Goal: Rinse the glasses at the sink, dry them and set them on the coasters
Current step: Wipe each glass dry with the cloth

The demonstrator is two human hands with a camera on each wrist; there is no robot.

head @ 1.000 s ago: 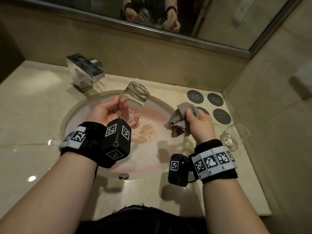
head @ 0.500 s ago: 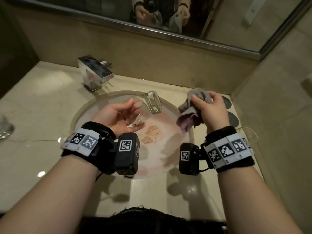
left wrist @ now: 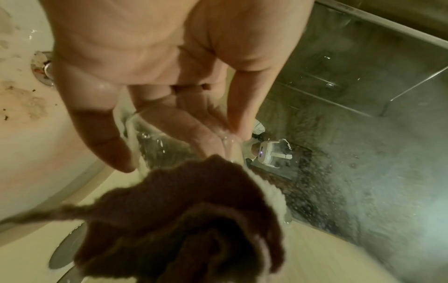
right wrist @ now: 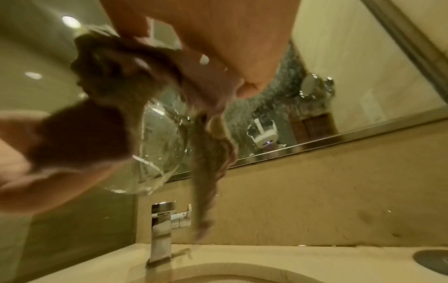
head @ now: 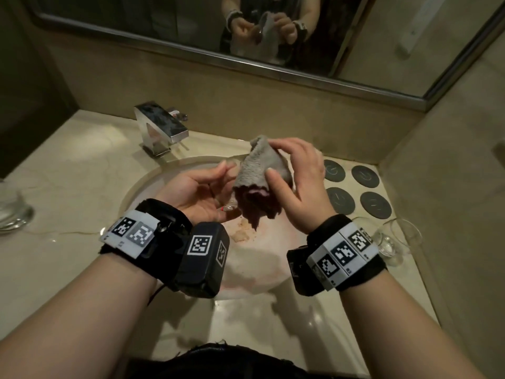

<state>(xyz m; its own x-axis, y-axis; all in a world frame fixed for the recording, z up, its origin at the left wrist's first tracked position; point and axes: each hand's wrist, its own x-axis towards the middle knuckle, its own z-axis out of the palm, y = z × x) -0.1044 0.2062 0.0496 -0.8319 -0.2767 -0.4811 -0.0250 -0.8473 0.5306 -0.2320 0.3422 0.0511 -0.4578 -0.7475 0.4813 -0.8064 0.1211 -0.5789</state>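
drying | left hand [head: 200, 191] gripping glass [left wrist: 155, 141], right hand [head: 296, 181] pinching cloth [head: 259, 170] | probably best twisting cloth inside, going gently

1. The cloth [head: 259, 170] is grey on its outer side, with a dark maroon and pink inner side.
2. The held glass [right wrist: 155, 153] is clear and colourless.
3. The four coasters [head: 364, 176] are dark grey, each with a thin pale line mark.
4. The tabletop [head: 68, 181] is cream marble with faint veins.
5. The sink [head: 254, 258] is pale with a pinkish tint and brownish specks.
6. The faucet [head: 161, 127] is shiny chrome.
7. The wrist bands [head: 344, 253] are black, with white panels bearing black square-code patterns.
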